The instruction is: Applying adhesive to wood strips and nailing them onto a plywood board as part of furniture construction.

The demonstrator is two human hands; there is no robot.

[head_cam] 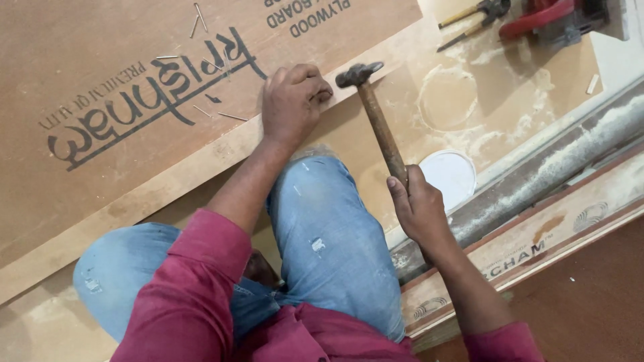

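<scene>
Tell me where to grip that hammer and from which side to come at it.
Grip the hammer low on its wooden handle, where the right hand already wraps it, coming from the butt end nearest the person. The handle is long and straight, and the steel head is at the far end, close to the left hand on the board.

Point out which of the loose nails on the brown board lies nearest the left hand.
The nail lying flat just left of the left hand, below the printed lettering. The other loose nails lie farther up and left, nearer the board's top edge.
</scene>
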